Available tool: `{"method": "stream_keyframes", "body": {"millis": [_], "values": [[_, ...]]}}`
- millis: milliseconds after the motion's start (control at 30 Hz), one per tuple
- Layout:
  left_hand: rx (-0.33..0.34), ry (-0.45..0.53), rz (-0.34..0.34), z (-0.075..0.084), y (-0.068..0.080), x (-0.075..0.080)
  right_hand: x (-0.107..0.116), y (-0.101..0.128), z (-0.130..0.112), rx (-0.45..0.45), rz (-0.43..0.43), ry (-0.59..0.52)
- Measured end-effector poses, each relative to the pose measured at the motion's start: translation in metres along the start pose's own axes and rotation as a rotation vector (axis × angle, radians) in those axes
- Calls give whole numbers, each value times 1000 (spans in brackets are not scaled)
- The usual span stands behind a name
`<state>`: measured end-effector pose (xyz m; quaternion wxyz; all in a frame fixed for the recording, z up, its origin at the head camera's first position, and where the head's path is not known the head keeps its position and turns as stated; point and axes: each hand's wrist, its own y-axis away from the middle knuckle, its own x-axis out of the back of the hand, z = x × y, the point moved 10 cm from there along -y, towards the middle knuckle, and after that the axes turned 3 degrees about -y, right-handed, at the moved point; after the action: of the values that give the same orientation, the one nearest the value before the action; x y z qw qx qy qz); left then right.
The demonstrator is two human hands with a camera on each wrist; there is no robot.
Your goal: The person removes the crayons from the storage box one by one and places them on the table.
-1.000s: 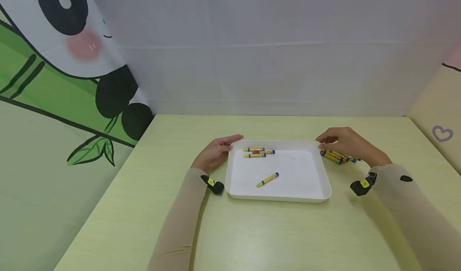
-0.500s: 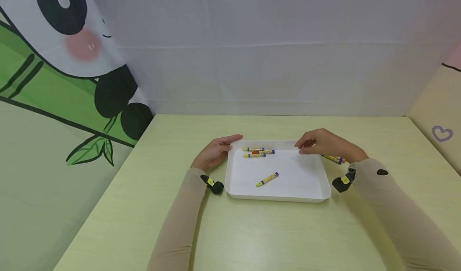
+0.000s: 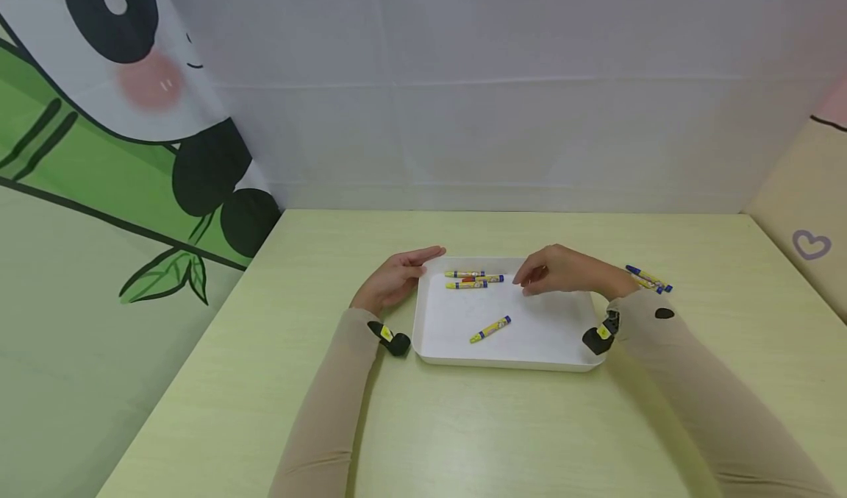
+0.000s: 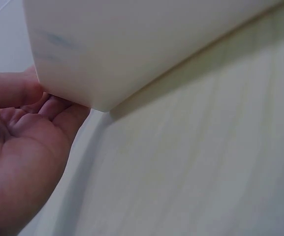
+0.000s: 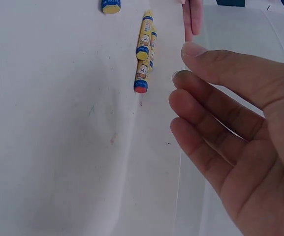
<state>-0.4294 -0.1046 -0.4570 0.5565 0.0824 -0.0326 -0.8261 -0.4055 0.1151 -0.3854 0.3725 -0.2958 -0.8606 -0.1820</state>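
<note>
Two hands at tray (image 3: 433,314): left hand (image 3: 392,280) steadying far-left corner, right hand (image 3: 562,274) empty, relaxed, over crayons (image 3: 473,279); next, reaching loose crayons (image 3: 650,279) beyond right edge.

No text is showing clearly enough to read. The crayons (image 5: 144,46) in the tray (image 3: 516,351) are carrying yellow and blue printed wrappers, but the print is coming out too small and blurred.

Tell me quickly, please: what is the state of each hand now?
Left hand: open, fingers against the far left corner of the white tray.
Right hand: open, holding nothing, above the tray near the crayons.
</note>
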Motion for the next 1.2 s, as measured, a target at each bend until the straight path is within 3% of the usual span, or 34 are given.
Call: {"method": "stream_keyframes", "body": {"millis": [600,1200], "values": [[0,9,-8,0,1,-1,-38,-19,-10,-6,-120,20],[-3,18,-15,-1,0,1,-55,-25,-10,-34,-202,14]]}}
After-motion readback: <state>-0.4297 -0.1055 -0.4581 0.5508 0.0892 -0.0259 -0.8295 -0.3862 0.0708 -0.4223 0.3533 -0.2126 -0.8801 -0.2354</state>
